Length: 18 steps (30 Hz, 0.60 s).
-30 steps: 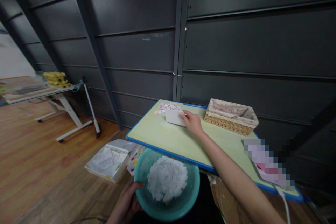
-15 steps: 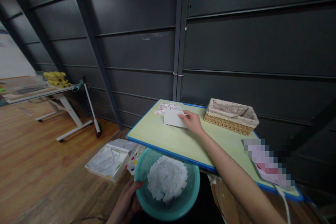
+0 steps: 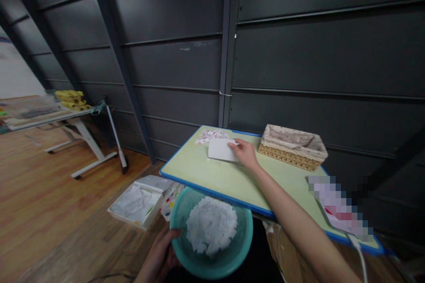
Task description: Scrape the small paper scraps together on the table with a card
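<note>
My left hand (image 3: 160, 257) grips the rim of a teal bowl (image 3: 239, 252) heaped with white paper scraps (image 3: 211, 225), held below the front edge of a pale green table with a blue border (image 3: 199, 172). My right hand (image 3: 245, 153) reaches across the table and holds the right edge of a white card (image 3: 221, 150) that lies on the tabletop. Just beyond the card sits a small heap of white and pink paper scraps (image 3: 210, 135) at the table's far left corner.
A lined wicker basket (image 3: 292, 147) stands at the back right of the table. A blurred flat item (image 3: 335, 205) and a white cable (image 3: 360, 254) lie at the right edge. A white box (image 3: 137, 201) rests on the wood floor; another table (image 3: 40, 115) stands far left.
The white card under my right hand shifted slightly on the tabletop, first a little left and flatter, then settling. My left hand and the bowl stayed put.
</note>
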### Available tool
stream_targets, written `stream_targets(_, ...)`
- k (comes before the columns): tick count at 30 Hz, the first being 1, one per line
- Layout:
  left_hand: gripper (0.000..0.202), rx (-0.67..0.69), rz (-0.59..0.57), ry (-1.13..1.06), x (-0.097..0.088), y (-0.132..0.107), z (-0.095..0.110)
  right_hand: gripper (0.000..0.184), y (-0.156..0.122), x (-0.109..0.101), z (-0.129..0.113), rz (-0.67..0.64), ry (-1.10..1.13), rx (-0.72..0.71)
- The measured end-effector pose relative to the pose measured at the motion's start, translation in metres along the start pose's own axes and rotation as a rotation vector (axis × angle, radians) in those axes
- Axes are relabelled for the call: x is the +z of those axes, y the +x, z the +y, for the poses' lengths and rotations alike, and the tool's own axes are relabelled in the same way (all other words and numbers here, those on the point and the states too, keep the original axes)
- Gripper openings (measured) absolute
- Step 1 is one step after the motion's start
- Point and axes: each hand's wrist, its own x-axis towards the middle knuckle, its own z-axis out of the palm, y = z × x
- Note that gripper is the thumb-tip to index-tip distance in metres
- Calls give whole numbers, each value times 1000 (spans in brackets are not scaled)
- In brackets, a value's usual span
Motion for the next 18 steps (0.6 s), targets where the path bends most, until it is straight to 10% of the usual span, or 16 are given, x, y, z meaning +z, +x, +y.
stream_targets(18,57,-9,-10,-71,-3,9,-6,39,1,-5,-3,-49,94,48)
